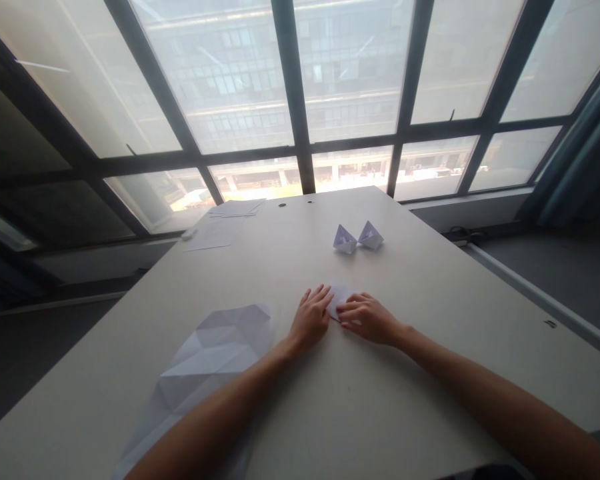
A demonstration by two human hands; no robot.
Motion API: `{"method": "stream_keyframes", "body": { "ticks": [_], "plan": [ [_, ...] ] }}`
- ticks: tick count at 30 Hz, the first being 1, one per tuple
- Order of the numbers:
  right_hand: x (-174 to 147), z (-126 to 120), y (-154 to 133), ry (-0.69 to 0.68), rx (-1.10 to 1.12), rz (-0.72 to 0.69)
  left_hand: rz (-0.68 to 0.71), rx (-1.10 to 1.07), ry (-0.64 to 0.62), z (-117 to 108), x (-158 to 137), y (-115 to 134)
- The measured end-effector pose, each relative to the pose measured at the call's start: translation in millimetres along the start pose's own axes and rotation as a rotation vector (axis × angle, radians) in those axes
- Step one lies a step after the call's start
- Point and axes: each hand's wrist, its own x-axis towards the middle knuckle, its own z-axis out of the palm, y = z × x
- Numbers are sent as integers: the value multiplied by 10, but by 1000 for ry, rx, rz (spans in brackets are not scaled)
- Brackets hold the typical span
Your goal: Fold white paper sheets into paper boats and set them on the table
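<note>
A small folded piece of white paper lies on the table between my hands. My left hand rests at its left side, fingers stretched out and fingertips on its edge. On the right, my right hand has its fingers bent together over the near right edge of the paper; the thumb is mostly hidden. Just beyond stand two folded paper boats, side by side. A large creased sheet of paper lies to the left, partly under my left forearm.
Several flat sheets of white paper lie at the table's far left, with a small white object beside them. The white table reaches toward large windows. A cable hole is near its far edge.
</note>
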Motion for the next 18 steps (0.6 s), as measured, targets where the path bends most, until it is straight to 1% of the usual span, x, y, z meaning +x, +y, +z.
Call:
{"method": "stream_keyframes", "body": {
  "ticks": [2,5,7,9,11,16,18],
  "plan": [
    [2,-23,-46,-56,83,40,26,43,-70,11,-9,18],
    [9,-43,-78,-89,170,135,50,97,-171,26,-18,9],
    [13,-21,-78,-62,158,215,85,129,-208,29,-25,-6],
    [12,31,-67,-15,96,292,116,147,-227,25,-31,-14],
    [4,102,-47,-9,25,346,135,151,-241,20,-36,-14],
    [-35,229,66,-237,-70,397,155,163,-259,12,-37,-19],
    [-52,236,128,-276,-94,433,163,172,-267,11,-37,-26]
  ]
}}
